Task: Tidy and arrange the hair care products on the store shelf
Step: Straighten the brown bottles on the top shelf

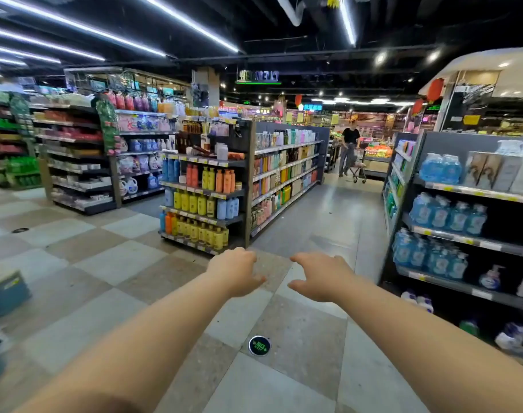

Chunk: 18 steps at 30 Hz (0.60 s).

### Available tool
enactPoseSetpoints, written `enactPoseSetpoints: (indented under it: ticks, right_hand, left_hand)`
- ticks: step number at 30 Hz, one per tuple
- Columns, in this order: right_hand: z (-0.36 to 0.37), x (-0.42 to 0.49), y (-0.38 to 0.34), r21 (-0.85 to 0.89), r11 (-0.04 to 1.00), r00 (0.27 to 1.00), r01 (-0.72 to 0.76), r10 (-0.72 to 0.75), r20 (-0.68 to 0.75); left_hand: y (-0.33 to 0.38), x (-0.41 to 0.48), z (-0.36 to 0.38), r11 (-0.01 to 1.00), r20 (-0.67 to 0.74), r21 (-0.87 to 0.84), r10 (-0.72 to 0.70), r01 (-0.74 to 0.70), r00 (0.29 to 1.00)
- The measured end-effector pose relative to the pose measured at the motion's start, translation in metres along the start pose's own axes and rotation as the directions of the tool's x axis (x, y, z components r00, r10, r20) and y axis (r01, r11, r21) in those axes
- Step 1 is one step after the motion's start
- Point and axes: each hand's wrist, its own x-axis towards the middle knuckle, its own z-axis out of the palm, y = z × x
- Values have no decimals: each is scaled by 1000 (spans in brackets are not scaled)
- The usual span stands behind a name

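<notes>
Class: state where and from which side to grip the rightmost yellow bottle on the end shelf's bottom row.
Probably grip the yellow bottle round its upright body, from the open aisle side; neighbouring bottles crowd its left and the shelf above blocks a top grip.

A round green floor marker point(259, 345) sat in a checkered floor point(111, 257) of pale and brown tiles; high above it ran a black ceiling point(269, 40) with long white tube lights point(188, 23); left of the marker lay a blue crate point(5, 293); well beyond it, up the aisle, a shopper point(349, 144) stood with a trolley point(360, 171); red lanterns point(435, 89) hung beyond it to the right.
</notes>
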Motion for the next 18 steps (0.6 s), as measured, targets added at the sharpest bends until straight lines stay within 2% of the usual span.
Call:
enactPoseSetpoints:
  ticks: [7,18]
  right_hand:
    - [6,128,-14,37,999,999,-11,10,42]
    - [23,331,-18,120,991,995,63,-71,71]
  left_hand:
    - [-80,98,7,997,16,62,-41,40,999]
    - [-167,249,33,985,68,16,-170,170,983]
